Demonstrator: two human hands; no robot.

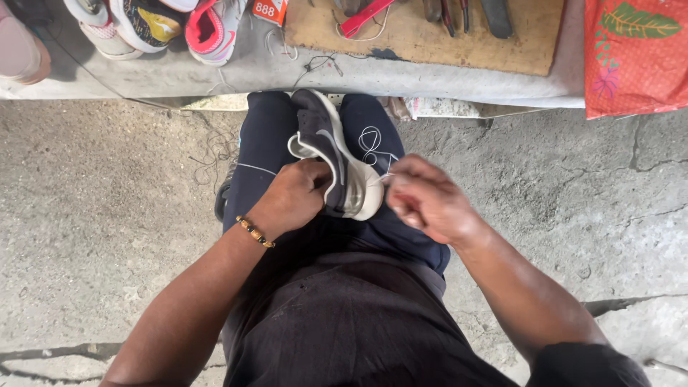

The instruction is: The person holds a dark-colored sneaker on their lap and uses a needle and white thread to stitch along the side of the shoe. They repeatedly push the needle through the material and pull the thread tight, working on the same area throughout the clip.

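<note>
Two hands on one dark sneaker (326, 154) resting on the lap — left hand (297, 193) grips its side, long axis pointing away from the body. Right hand (423, 201) sits just beside the heel, clenched, pinching a thin thread (373, 147).

Left hand (297, 195) curled in a grip; right hand (423, 201) fisted, pinching.

Shoe (322, 147) dark navy, white sole; bracelet (254, 231) amber-black beads; bag (634, 54) red, green leaf print.
</note>
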